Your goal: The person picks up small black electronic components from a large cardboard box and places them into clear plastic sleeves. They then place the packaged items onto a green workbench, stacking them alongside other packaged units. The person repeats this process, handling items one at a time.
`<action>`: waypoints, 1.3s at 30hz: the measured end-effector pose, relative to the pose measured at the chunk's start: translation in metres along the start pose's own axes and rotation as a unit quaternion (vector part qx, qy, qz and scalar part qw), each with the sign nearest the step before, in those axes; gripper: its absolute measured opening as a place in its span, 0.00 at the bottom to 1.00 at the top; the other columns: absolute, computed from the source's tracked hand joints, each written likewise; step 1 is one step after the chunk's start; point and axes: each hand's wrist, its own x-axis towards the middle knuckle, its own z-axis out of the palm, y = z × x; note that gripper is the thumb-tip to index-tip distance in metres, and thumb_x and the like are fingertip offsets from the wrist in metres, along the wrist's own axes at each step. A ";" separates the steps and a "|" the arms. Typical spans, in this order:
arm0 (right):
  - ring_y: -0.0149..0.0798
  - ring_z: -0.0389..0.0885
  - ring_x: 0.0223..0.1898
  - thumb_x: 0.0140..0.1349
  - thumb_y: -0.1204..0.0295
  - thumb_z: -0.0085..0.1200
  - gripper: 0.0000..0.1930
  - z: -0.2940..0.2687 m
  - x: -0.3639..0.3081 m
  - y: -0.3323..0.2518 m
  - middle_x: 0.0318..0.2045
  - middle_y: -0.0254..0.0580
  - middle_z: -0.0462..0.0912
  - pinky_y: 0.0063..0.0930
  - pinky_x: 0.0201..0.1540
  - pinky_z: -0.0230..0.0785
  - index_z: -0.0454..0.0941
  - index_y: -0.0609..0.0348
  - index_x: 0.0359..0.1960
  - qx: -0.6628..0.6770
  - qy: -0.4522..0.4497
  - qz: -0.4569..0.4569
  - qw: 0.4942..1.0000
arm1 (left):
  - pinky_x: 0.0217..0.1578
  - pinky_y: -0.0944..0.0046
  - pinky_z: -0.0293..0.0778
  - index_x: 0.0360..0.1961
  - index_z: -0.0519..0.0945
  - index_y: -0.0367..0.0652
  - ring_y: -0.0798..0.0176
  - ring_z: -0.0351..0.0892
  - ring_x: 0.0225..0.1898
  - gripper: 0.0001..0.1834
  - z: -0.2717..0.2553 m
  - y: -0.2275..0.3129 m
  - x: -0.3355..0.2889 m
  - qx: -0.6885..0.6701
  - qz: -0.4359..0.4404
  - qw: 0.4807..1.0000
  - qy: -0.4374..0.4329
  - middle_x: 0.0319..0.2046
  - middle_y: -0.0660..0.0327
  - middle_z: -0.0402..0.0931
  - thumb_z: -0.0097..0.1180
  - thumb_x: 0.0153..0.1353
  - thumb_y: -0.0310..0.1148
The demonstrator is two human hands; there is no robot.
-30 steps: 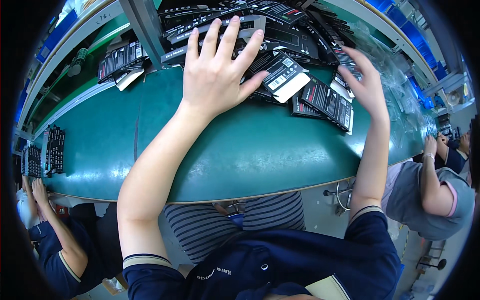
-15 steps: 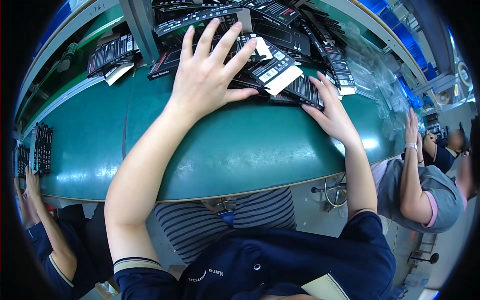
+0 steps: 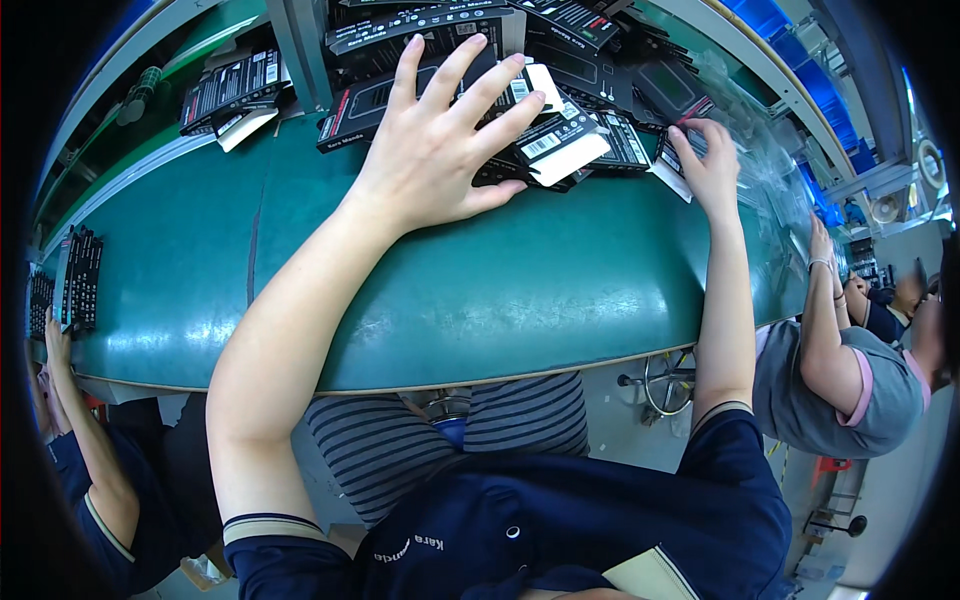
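Note:
My left hand (image 3: pixel 440 140) lies flat with fingers spread on a heap of small black cartons (image 3: pixel 560 130) at the far side of the green conveyor belt (image 3: pixel 500 290). The fingertips press on the cartons, and one carton with a white end flap (image 3: pixel 560 150) sits just right of the thumb. My right hand (image 3: pixel 705 165) rests on the right end of the same heap, fingers curled over the edge of a black carton (image 3: pixel 680 150). Neither hand lifts anything off the belt.
More black cartons (image 3: pixel 235 90) lie at the far left beside a grey metal post (image 3: pixel 300 50). A stack of dark trays (image 3: pixel 80 280) sits at the left end of the belt. A person's arm (image 3: pixel 90 440) shows at the left, another seated person (image 3: pixel 850 360) at the right.
My right hand slid left and nearer along the heap, dragging cartons with it. The left hand stayed spread on the pile, and the view tilted slightly.

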 end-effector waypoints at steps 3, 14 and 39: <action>0.51 0.76 0.51 0.55 0.48 0.65 0.23 0.012 -0.001 0.010 0.46 0.45 0.80 0.48 0.52 0.65 0.81 0.54 0.38 -0.125 0.025 0.002 0.992 | 0.71 0.34 0.37 0.63 0.73 0.63 0.49 0.54 0.72 0.41 -0.002 -0.001 -0.001 0.003 -0.006 1.000 0.002 0.69 0.60 0.62 0.67 0.46 0.58; 0.68 0.53 0.71 0.66 0.41 0.46 0.43 0.054 0.001 0.008 0.68 0.75 0.57 0.50 0.72 0.47 0.57 0.64 0.71 -0.068 -0.067 0.148 0.984 | 0.71 0.34 0.37 0.63 0.73 0.61 0.49 0.53 0.72 0.38 0.000 0.000 -0.002 0.009 -0.016 1.000 0.008 0.69 0.61 0.62 0.66 0.49 0.57; 0.45 0.72 0.58 0.72 0.65 0.50 0.18 0.035 0.016 -0.021 0.54 0.48 0.75 0.42 0.64 0.63 0.68 0.63 0.57 0.598 -0.034 0.378 0.706 | 0.70 0.36 0.44 0.62 0.74 0.59 0.49 0.57 0.71 0.38 -0.003 0.003 0.000 -0.007 -0.013 1.000 0.027 0.68 0.60 0.63 0.69 0.47 0.51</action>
